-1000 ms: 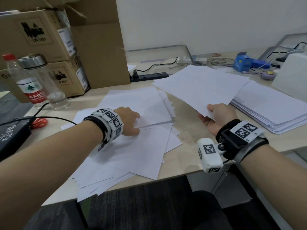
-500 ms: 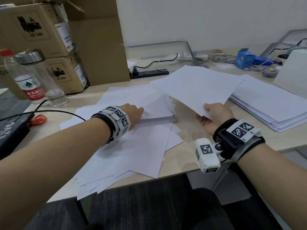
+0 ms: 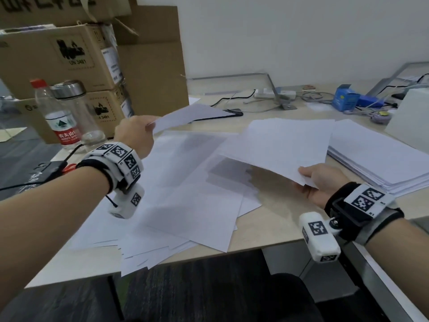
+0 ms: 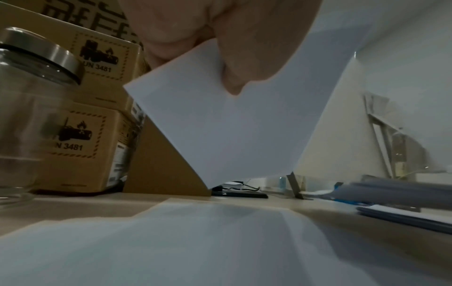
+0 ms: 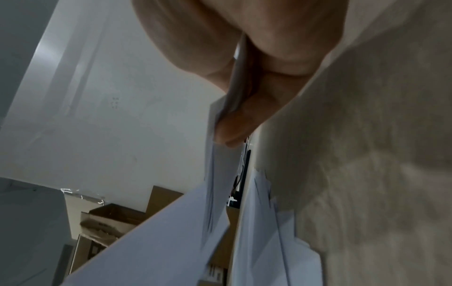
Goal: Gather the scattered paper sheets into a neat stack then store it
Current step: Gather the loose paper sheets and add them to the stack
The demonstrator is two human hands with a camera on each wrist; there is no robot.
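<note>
Above scattered sheets (image 3: 185, 194) — left hand (image 3: 134, 135) pinches single sheet (image 3: 190, 116) (lifted); right hand (image 3: 322, 187) pinches gathered sheets (image 3: 283, 145).

I am seeing cardboard boxes (image 3: 69, 54) sitting stacked at the far left of the worktop (image 3: 267, 228), marked UN 3481. In front of them a plastic bottle (image 3: 58, 117) with a red cap is standing beside a clear jar (image 3: 76, 112) with a metal lid. A black power strip (image 3: 220, 113) is lying near the middle back, with cables (image 3: 318, 98) trailing behind it. A blue box (image 3: 344, 99) is sitting far right, and a white box (image 3: 411, 117) is standing at the right edge.
</note>
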